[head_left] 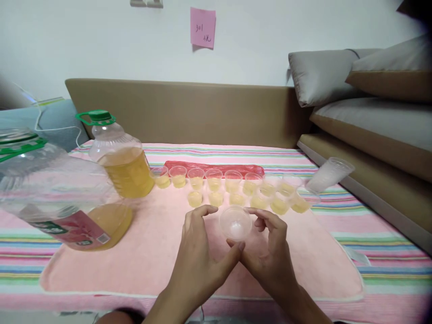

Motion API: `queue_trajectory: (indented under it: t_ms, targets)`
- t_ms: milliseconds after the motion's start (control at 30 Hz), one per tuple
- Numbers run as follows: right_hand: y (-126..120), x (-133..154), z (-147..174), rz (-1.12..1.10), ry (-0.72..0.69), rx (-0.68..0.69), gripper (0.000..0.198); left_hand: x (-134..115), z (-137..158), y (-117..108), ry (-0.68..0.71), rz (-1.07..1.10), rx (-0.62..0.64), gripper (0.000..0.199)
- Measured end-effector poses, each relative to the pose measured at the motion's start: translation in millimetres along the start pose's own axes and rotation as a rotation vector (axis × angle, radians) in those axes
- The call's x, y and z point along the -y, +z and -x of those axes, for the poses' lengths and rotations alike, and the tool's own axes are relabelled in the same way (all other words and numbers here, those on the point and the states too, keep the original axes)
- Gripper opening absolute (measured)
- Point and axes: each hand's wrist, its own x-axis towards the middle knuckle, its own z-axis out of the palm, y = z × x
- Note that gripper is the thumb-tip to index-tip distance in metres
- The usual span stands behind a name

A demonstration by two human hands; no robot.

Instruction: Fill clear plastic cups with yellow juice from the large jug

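We lose the near bottle point(97, 234) past the left edge, & its label's point(69, 231) small print is illegible to us. Far right, a dark shape point(416, 11) is cut off & too blurry to ID. Left hand point(197, 247) & right hand point(275, 252) hide pt of the clear cup's point(235, 222) near side. Filled cups point(216, 198) partly cover the red plastic point(199, 164); we can't get a no. for the cup stack point(330, 175), far right.

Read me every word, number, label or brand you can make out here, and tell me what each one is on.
"301": handwritten on the pink note; the character below it is too unclear to quote surely.
Pink label on the nearer bottle: white lettering on green patches, too blurred to read, plus a small white square whose markings are too small to read.
Farther bottle: no readable text.
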Motion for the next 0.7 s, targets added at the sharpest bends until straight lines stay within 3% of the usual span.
queue_trajectory:
  t_ms: [700]
  targets:
    - [1.4, 3.9, 2.6, 0.025, -0.038, 0.037, 0.055, -0.4, 1.0, 0.9, 0.056, -0.042, -0.022, 0.054]
